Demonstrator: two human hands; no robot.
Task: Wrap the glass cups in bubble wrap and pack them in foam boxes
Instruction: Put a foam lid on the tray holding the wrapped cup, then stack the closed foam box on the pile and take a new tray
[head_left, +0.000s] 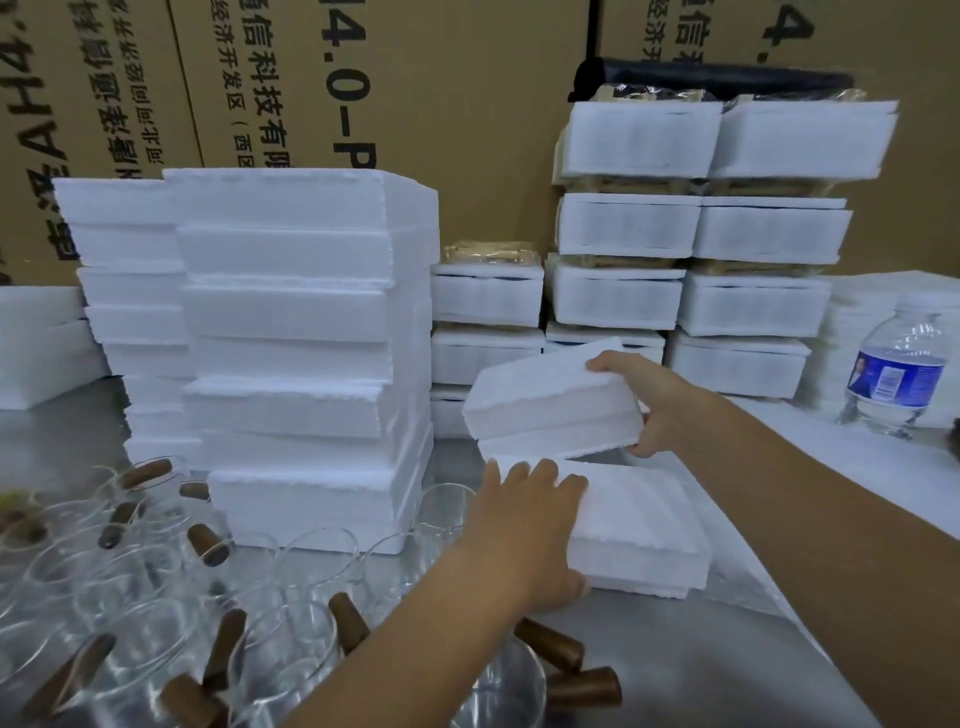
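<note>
On steel table (685, 649), foam boxes (291, 312)

We are looking at a metal surface (675, 649). Tall stacks of foam boxes (291, 322) are standing on it at the left, with cups (156, 597) crowding the near left just before them. One foam box (639, 525) is lying flat in the middle. Wrapped packs (691, 260) are sitting stacked at the back, and a white sheet (831, 457) is covering the right side, carrying a bottle (896, 364).
</note>
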